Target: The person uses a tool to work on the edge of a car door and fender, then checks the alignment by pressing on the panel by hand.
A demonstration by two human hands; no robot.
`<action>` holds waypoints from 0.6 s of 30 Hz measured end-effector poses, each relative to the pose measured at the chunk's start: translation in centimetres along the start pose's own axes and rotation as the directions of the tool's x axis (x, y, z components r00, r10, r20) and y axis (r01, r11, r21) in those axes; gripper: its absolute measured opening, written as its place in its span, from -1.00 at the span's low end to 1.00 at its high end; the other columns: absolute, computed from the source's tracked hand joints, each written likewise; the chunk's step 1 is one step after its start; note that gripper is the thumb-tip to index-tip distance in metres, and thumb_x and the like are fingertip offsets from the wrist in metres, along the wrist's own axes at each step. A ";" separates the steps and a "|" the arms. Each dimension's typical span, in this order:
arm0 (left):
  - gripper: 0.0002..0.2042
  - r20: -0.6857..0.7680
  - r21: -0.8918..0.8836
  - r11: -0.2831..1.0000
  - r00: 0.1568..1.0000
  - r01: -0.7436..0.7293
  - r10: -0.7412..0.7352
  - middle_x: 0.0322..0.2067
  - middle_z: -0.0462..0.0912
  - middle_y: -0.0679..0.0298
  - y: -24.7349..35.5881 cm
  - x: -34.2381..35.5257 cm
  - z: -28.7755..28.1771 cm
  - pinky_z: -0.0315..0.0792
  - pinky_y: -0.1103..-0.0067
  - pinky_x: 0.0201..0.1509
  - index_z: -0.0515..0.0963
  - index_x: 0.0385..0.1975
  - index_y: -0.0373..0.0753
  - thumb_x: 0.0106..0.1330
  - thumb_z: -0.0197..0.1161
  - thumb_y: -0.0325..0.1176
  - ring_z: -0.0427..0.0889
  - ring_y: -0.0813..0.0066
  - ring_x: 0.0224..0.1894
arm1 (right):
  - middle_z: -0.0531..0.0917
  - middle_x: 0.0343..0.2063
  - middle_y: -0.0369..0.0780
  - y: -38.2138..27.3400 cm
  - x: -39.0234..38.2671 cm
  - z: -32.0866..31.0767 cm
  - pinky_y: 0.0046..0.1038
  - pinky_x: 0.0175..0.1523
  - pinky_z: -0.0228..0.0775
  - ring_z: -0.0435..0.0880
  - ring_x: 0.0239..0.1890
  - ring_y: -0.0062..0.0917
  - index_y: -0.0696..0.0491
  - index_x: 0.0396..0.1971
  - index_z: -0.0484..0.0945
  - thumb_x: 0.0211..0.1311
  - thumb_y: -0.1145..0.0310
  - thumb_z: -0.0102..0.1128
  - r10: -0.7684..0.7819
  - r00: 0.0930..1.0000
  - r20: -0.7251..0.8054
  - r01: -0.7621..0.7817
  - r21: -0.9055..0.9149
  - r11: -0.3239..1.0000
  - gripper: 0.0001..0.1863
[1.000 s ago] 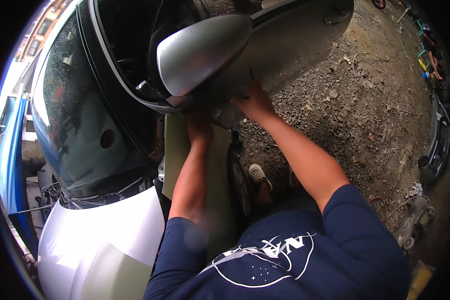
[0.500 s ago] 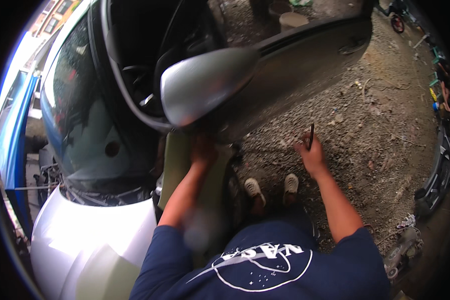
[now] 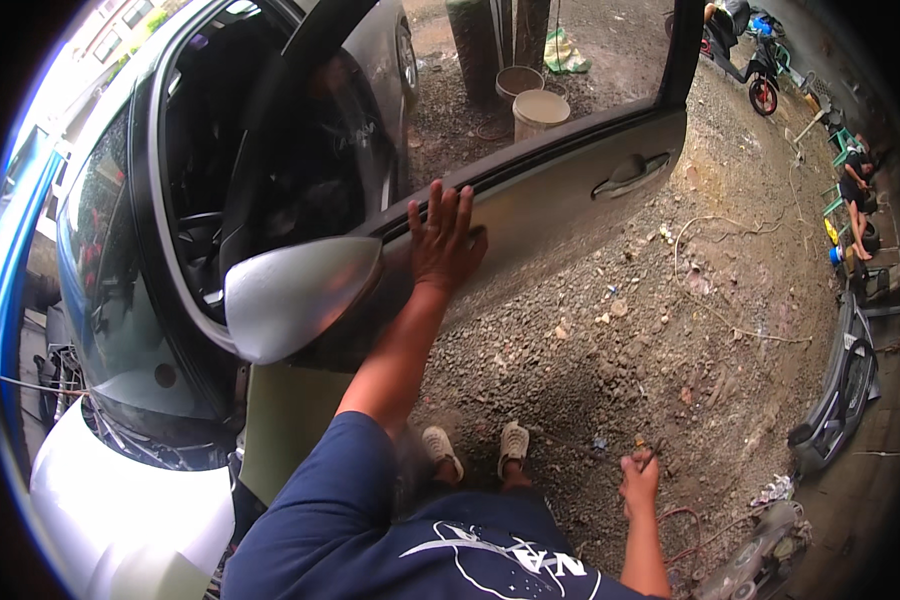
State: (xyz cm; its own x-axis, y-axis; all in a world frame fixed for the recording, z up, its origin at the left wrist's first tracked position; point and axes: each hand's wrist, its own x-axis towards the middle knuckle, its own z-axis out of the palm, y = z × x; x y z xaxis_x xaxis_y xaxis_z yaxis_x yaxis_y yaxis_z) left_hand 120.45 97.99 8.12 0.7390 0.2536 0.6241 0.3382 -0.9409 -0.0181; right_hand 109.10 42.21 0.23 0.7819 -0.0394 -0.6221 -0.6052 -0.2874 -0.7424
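My left hand (image 3: 440,240) rests with spread fingers on the open grey car door (image 3: 545,210), just below the window frame. Beside that wrist is the silver side mirror (image 3: 295,290); below it stands an olive-green panel (image 3: 280,420). My right hand (image 3: 638,485) is low at my right, over the gravel, with its fingers closed on a slim dark tool (image 3: 651,455), too small to identify.
A pale bonnet (image 3: 135,510) is at lower left. Buckets (image 3: 540,118) show beyond the door glass. At right are a scooter (image 3: 745,60), a seated person (image 3: 855,195), a loose bumper (image 3: 830,400) on the ground and cords across the gravel (image 3: 730,260).
My left hand has come up from under the mirror onto the door. My right hand has left the door and dropped lower right with the tool. The door swung closer into view.
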 end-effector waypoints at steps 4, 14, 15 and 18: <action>-0.25 -0.081 0.158 0.987 0.997 0.013 0.000 0.35 0.40 0.12 0.7 0.3 3.0 -0.23 -0.14 0.61 0.30 0.47 -0.13 0.34 0.20 0.13 0.07 0.04 0.64 | 0.44 -0.45 -0.39 1.1 1.4 -2.7 -0.59 -0.66 0.12 0.31 -0.68 -0.71 -0.02 -0.08 0.38 0.36 0.44 0.33 0.086 0.995 -0.053 -0.080 0.106 0.991 -0.71; -0.25 -0.127 0.265 0.950 0.983 0.163 -0.134 0.36 0.42 0.12 -3.8 5.1 6.6 -0.22 -0.13 0.61 0.28 0.49 -0.11 0.35 0.21 0.12 0.08 0.03 0.64 | 0.43 -0.57 -0.41 -4.5 7.7 0.5 -0.56 -0.65 0.21 0.34 -0.69 -0.71 0.00 -0.13 0.41 0.30 0.42 0.41 -0.005 0.999 0.037 0.007 -0.060 0.998 -0.69; -0.24 -0.134 0.288 0.939 0.979 0.189 -0.156 0.38 0.40 0.12 -5.6 5.1 6.9 -0.21 -0.12 0.61 0.26 0.50 -0.10 0.34 0.25 0.10 0.07 0.02 0.64 | 0.43 -0.57 -0.42 -4.3 8.1 1.4 -0.56 -0.65 0.22 0.33 -0.69 -0.71 0.00 -0.13 0.41 0.30 0.42 0.41 -0.016 0.998 0.054 0.020 -0.074 0.997 -0.69; -0.21 -0.165 0.240 0.940 0.965 0.240 -0.204 0.47 0.30 0.15 -10.2 6.7 9.0 -0.21 -0.13 0.60 0.24 0.50 -0.08 0.31 0.29 0.09 -0.03 0.08 0.67 | 0.39 -0.58 -0.44 -4.2 7.9 2.4 -0.59 -0.69 0.14 0.26 -0.72 -0.74 -0.04 -0.13 0.39 0.32 0.41 0.37 -0.019 1.000 0.017 0.020 -0.093 0.995 -0.71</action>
State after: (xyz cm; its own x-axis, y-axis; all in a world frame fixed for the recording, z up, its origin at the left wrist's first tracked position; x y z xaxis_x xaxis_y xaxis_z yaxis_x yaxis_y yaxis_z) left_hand 127.21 111.32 5.51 0.5481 0.4002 0.7344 0.6357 -0.7700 -0.0549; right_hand 117.50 45.43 -2.14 0.7905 -0.0181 -0.6121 -0.5727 -0.3759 -0.7285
